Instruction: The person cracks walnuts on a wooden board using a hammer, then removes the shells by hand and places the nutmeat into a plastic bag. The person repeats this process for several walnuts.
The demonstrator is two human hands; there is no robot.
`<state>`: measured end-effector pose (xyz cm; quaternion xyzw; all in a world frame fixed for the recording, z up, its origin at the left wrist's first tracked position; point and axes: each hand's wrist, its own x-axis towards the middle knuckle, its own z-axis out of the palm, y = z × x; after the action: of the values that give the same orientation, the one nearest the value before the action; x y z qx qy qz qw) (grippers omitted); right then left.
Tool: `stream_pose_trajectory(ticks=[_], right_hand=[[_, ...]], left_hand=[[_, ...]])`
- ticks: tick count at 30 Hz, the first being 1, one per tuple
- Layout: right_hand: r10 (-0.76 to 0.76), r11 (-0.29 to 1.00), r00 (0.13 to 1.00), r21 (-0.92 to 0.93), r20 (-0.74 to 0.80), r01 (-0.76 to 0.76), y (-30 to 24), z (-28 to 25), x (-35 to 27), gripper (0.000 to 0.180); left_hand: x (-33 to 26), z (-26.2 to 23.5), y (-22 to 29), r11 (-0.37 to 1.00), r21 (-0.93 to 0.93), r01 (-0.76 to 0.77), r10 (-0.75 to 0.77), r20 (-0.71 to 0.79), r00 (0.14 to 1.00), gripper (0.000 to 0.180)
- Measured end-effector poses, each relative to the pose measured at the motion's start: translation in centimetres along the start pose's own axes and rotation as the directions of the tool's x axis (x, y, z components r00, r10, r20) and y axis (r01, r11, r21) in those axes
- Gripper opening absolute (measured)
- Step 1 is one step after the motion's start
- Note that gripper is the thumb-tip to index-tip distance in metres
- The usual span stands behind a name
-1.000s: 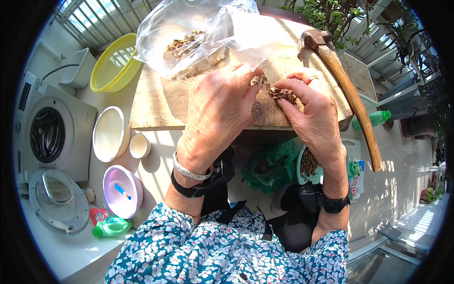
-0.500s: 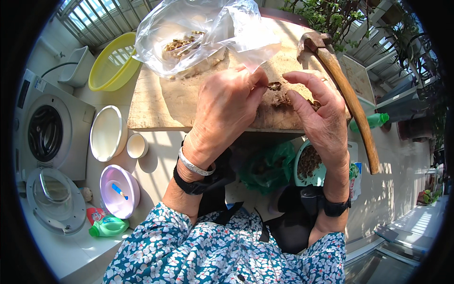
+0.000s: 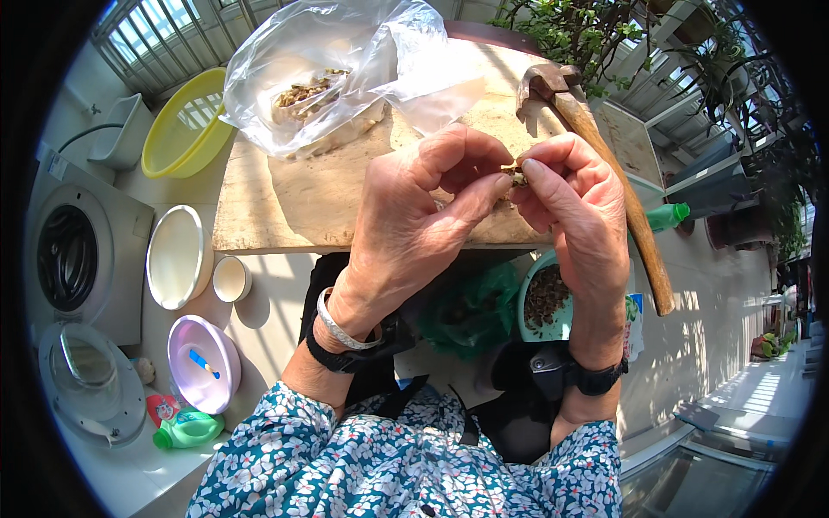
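Note:
Both hands meet above the near right part of a wooden board (image 3: 285,194). A small brown-and-pale walnut piece (image 3: 516,178) is pinched between the thumb and fingers of my right hand (image 3: 570,190). My left hand (image 3: 423,194) has its thumb and forefinger closed on the near side of the same piece. Beyond the left hand lies an open clear plastic bag (image 3: 250,95) with broken nut kernels (image 3: 306,97) inside. A claw hammer (image 3: 604,160) with a wooden handle rests on the board's right side, its handle reaching past the near edge.
Under the board's edge sit a pale green basin (image 3: 524,306) of shell bits and a green plastic bag (image 3: 471,315). On the left are a yellow basin (image 3: 160,142), white basin (image 3: 179,259), white cup (image 3: 231,279), purple basin (image 3: 203,367) and washing machine (image 3: 112,242). Plants (image 3: 570,43) stand behind.
My hands have come together, and the walnut piece is now up between their fingertips. My right fingers, apart before, have closed. The whole view has shifted slightly.

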<state>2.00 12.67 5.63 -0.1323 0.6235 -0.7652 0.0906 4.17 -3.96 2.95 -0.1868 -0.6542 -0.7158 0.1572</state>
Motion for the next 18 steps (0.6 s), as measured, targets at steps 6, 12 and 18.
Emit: stream_pose_trajectory(ticks=[6,12,18], right_hand=[[0.020,1.000,1.000,0.005,-0.009,-0.020,0.48,0.11,-0.04,0.014],[0.052,0.997,0.999,0.047,0.014,-0.053,0.50,0.14,0.24,0.013],[0.088,0.992,0.996,0.088,0.034,-0.091,0.37,0.38,-0.10,0.011]], left_hand=[[0.11,0.26,-0.38,0.999,0.040,-0.025,0.026,-0.016,1.000,0.014],[-0.03,0.06,-0.30,0.998,-0.007,0.066,-0.066,0.037,0.997,0.020],[-0.27,-0.28,-0.14,0.969,-0.208,0.134,-0.117,0.096,0.989,0.019]])
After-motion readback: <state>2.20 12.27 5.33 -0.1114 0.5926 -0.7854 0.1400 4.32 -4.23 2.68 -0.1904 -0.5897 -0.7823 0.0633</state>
